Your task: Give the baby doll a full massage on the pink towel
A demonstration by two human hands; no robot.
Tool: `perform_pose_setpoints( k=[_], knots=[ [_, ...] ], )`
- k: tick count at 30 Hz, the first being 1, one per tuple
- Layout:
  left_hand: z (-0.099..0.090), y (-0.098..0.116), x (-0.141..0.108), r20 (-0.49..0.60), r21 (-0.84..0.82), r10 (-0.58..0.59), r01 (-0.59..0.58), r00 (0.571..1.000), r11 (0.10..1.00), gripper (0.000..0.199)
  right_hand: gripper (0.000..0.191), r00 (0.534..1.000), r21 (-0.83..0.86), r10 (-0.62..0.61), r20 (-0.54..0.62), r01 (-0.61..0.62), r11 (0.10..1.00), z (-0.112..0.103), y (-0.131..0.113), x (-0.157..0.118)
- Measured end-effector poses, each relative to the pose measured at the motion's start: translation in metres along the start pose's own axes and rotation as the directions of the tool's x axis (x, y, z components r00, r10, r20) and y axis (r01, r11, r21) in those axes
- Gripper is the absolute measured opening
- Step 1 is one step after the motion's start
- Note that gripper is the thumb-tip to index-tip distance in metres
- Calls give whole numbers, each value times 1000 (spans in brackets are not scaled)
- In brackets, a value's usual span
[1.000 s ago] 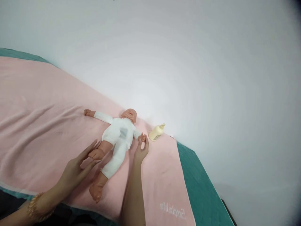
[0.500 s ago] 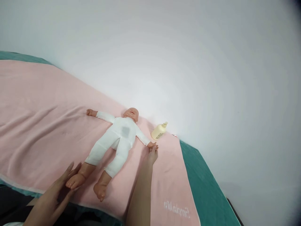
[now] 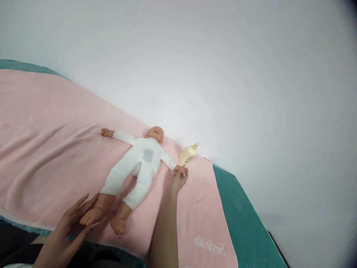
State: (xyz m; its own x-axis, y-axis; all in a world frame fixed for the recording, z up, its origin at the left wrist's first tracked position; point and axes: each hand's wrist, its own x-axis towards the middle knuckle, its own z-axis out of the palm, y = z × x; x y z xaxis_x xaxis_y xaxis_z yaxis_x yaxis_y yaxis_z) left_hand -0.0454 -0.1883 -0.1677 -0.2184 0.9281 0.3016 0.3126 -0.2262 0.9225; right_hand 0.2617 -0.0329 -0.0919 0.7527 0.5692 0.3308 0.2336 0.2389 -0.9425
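Observation:
A baby doll (image 3: 145, 154) in a white cloth suit lies on its back on a pink blanket (image 3: 200, 208), its head near the wall. My left hand (image 3: 69, 227), fingers apart, rests beside the doll's foot at the lower left, touching its outer side. My right hand (image 3: 180, 181) has its thumb and fingers closed on the doll's small hand (image 3: 181, 169). Just beyond that, a pale yellow pump bottle (image 3: 189, 153) leans on the blanket.
Green fabric (image 3: 242, 212) shows past the blanket's right edge and at the far left (image 3: 25, 66). A white wall (image 3: 223, 74) rises behind. My legs are under the near edge, lower left.
My right hand has shifted slightly up and left, with the doll's hand moving a little. My left hand has moved slightly right along the doll's foot.

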Motion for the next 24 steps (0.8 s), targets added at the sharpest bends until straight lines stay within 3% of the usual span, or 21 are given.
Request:
perform_pose_setpoints(
  k=[4,8,10,14,16,24],
  knots=[
    [1,20,10,94,-184,-75,92,993,979,64,48,992,0,-107,67,107,994,13,-31,-25],
    [8,47,36,61,-204,7,5,998,979,63,43,925,-33,-292,244,309,950,26,-37,-42],
    [13,62,53,64,-144,64,-54,996,988,60,38,836,-70,-439,330,485,871,30,-29,-43],
    [27,84,85,72,-61,68,-64,995,996,55,33,554,-108,-687,470,809,578,36,-14,-38],
    [35,90,99,89,-67,57,-51,994,996,55,34,481,-115,-709,515,859,499,37,-12,-37],
    [57,92,134,142,-14,95,-94,985,995,57,34,454,-127,-675,582,870,476,37,-14,-37]
  ],
)
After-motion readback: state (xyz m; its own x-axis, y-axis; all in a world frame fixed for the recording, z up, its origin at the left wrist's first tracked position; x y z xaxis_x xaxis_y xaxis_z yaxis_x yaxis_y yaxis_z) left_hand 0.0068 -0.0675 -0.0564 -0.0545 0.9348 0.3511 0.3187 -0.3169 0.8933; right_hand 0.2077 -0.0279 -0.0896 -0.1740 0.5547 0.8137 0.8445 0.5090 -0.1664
